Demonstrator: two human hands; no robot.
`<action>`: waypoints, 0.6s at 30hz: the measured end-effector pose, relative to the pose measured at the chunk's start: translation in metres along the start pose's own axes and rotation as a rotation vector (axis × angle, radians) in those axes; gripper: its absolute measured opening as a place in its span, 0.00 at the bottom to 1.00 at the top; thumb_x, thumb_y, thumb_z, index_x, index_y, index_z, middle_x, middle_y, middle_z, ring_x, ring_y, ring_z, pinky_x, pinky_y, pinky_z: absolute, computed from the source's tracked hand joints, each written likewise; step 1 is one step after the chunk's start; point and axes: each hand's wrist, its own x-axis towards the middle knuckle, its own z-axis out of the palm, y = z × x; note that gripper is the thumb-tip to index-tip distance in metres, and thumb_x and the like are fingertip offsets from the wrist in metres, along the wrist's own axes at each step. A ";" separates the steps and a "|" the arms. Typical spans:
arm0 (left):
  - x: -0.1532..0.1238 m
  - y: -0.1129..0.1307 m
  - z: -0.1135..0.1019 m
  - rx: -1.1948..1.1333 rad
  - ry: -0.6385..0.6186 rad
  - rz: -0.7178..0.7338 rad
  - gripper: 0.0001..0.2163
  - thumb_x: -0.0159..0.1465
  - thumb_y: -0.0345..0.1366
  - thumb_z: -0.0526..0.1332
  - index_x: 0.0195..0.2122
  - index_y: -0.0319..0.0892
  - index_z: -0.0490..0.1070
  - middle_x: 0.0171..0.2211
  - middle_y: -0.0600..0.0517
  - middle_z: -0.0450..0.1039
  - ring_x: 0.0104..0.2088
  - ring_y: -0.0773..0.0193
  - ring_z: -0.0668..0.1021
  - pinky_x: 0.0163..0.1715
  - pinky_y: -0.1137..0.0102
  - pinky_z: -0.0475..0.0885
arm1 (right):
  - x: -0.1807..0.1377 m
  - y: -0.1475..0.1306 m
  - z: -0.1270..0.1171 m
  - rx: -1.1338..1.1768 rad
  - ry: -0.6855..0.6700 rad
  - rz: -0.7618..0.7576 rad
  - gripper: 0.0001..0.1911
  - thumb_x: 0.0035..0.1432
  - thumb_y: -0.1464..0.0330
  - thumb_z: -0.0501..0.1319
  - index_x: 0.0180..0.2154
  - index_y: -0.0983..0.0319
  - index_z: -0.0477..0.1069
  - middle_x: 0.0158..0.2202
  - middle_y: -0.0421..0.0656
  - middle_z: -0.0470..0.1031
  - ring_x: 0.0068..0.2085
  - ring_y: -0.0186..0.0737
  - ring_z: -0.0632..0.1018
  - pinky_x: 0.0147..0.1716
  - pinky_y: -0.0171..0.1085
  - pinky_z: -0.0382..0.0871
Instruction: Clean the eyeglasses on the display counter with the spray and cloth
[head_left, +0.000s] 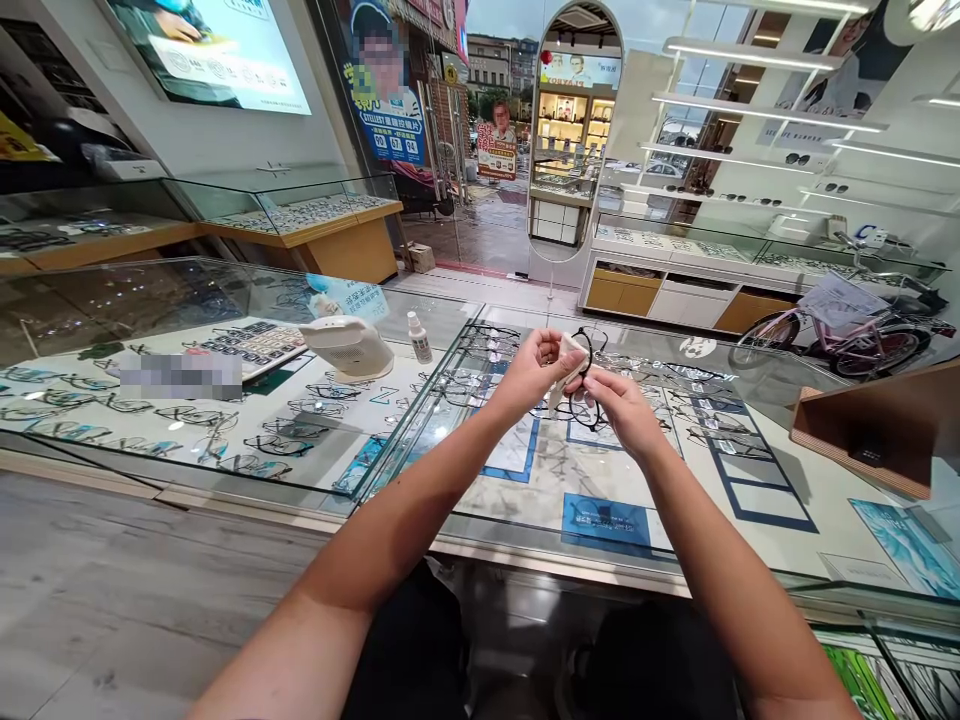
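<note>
Both my hands are raised together above the glass display counter [525,470]. My left hand [534,366] is closed in a pinch on a small white cloth [571,358] pressed against a pair of black-framed glasses [583,385]. My right hand [624,408] is closed on the lower part of the same glasses, which stand almost on end between the two hands. Under the glass lie rows of spectacle frames [480,375].
A small white spray bottle [419,337] and a white rounded device [348,346] stand on the counter to the left. A wooden tray [877,430] sits at the right. A pink bicycle [840,335] is parked beyond the counter, and more showcases line the walls.
</note>
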 end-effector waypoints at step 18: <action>-0.005 0.008 -0.002 -0.233 -0.344 -0.188 0.28 0.51 0.50 0.83 0.38 0.38 0.71 0.23 0.54 0.73 0.23 0.71 0.72 0.26 0.74 0.66 | -0.001 -0.005 0.006 0.258 0.005 0.146 0.18 0.61 0.49 0.73 0.36 0.57 0.86 0.35 0.44 0.81 0.40 0.44 0.77 0.47 0.43 0.70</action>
